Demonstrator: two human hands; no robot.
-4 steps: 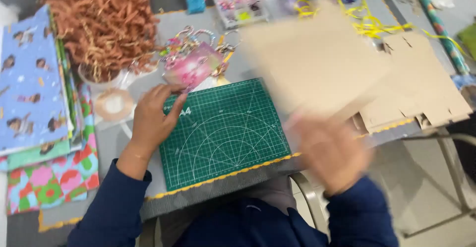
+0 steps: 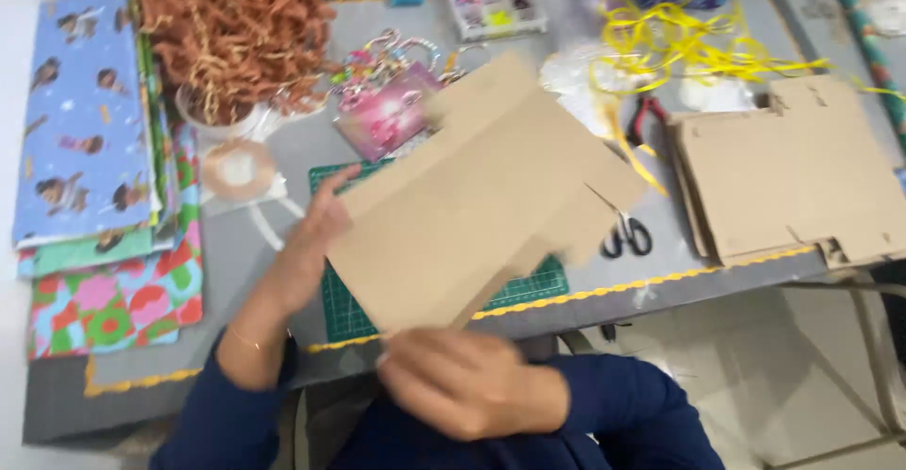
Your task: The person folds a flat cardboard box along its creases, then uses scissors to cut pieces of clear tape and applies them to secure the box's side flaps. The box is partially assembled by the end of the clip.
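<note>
A flat brown cardboard box blank is held over the green cutting mat, covering most of it. My left hand grips the blank's left edge, thumb on top. Below its lower edge, near the table's front, my right hand looks blurred, with its fingers at the blank's bottom corner. Both sleeves are dark blue.
A stack of flat cardboard blanks lies at the right. Scissors and red pliers lie beside yellow ribbon. Brown shredded paper, patterned wrapping sheets and a pink packet lie at the left and back.
The cardboard blank has come from the right stack to above the cutting mat. My left hand went from resting on the mat to gripping the blank's edge; my right hand moved left and nearer.
</note>
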